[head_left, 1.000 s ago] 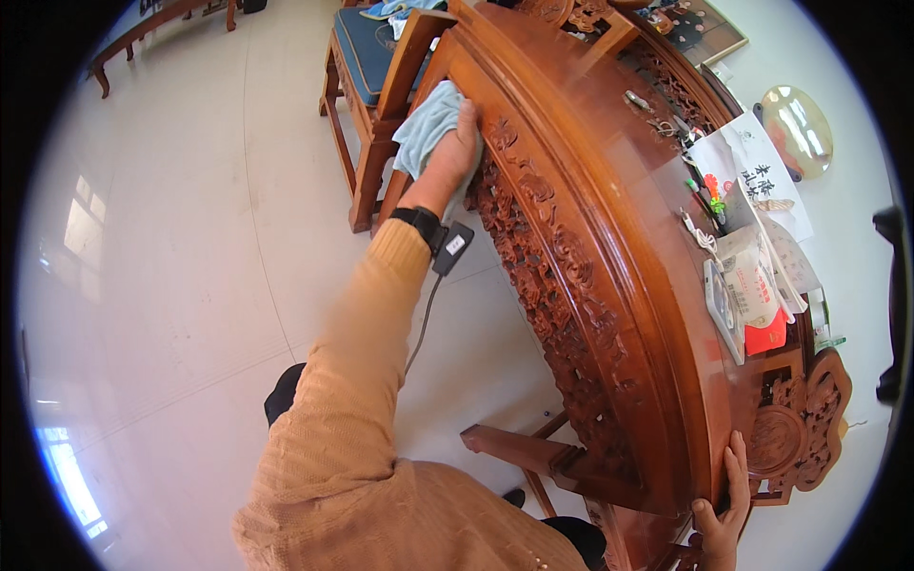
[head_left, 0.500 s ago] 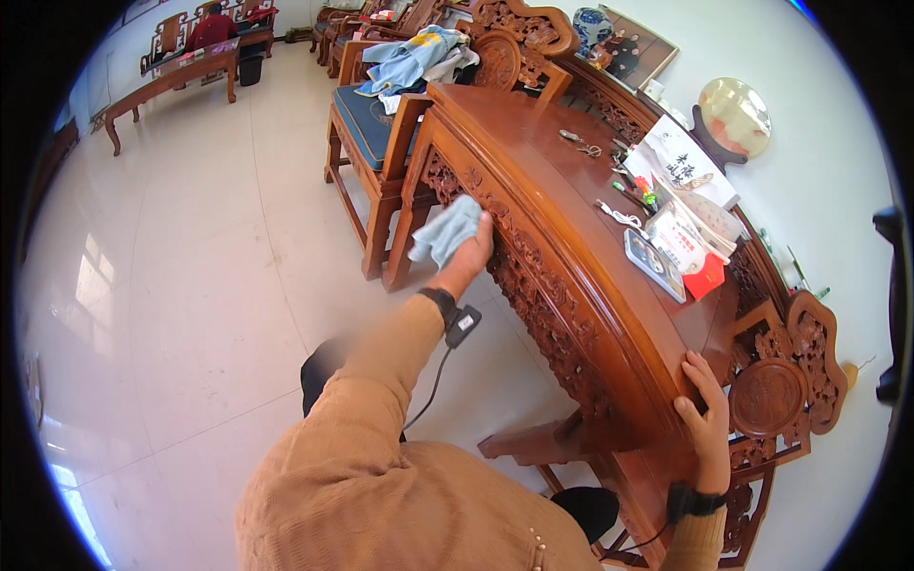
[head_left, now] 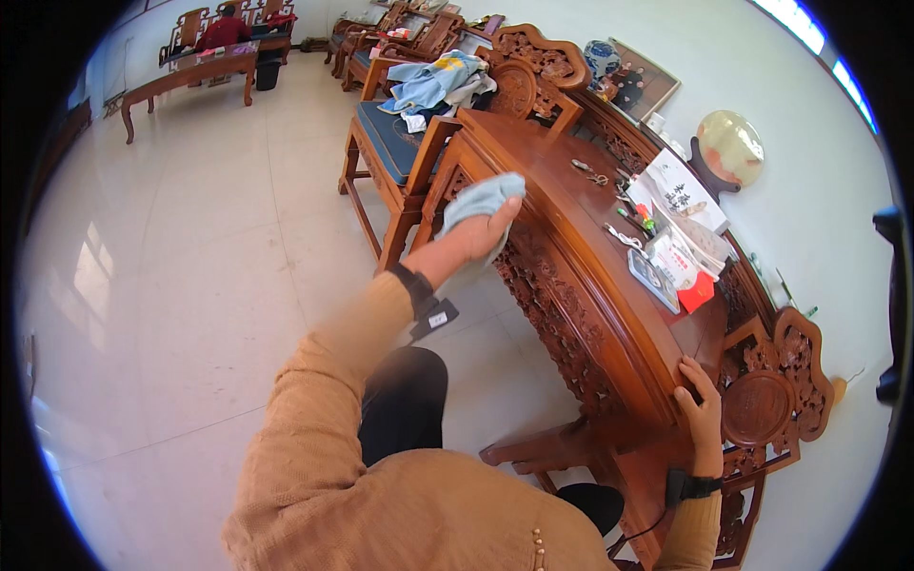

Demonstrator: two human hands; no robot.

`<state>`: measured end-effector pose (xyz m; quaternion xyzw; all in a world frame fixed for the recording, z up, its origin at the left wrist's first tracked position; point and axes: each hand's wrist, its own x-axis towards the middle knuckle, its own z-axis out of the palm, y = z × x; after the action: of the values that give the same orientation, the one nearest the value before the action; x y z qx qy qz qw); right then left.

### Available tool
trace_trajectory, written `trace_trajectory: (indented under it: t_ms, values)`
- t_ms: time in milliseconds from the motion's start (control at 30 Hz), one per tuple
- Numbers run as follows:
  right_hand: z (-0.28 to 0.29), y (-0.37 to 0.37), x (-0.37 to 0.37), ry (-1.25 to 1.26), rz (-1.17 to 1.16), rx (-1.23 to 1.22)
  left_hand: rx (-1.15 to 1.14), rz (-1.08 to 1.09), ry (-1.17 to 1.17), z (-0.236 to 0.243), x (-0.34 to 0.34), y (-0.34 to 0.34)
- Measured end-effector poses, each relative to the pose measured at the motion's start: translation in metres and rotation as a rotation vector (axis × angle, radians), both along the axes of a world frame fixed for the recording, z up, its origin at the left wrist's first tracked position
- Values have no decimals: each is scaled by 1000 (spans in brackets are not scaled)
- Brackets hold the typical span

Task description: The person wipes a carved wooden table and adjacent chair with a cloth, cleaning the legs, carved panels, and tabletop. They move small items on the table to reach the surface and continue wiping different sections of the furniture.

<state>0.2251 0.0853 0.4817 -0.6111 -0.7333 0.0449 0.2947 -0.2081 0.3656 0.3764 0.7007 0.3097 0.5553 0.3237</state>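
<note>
My left hand (head_left: pixel 481 233) is closed on a light blue cloth (head_left: pixel 481 195), holding it against the carved front apron of a curved reddish wooden table (head_left: pixel 600 285). A black band with a small box sits on that wrist. My right hand (head_left: pixel 700 409) rests on the table's edge at the lower right, fingers apart, with nothing held. On the tabletop lie a phone (head_left: pixel 652 280), a red envelope (head_left: pixel 697 292), papers, a white box (head_left: pixel 678 188), a white cable, keys and pens.
A wooden armchair (head_left: pixel 388 143) piled with clothes (head_left: pixel 433 84) stands beside the table's far end. A carved chair back (head_left: pixel 757 409) is right of me. A round stone ornament (head_left: pixel 728 143) is by the wall. A person in red (head_left: pixel 224 33) sits by a long low table (head_left: pixel 190 74) far back.
My view has tilted up, showing more of the room. My left hand, still on the cloth, moved down from near the table's far end, then up and rightward slightly. My right hand stays at the edge.
</note>
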Motion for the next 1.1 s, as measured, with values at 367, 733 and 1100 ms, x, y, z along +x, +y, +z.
trace_trajectory:
  t_ms: [367, 733, 1100]
  values:
    - [-71, -8, -13, -96, -602, 609, -32, 449, -343, -21, 22, 185]
    - [-52, 6, -57, -773, -553, 695, 155, 685, -398, -126, 26, 275]
    - [-62, 22, -43, -931, -568, 763, -308, 867, 4, -324, 36, 258]
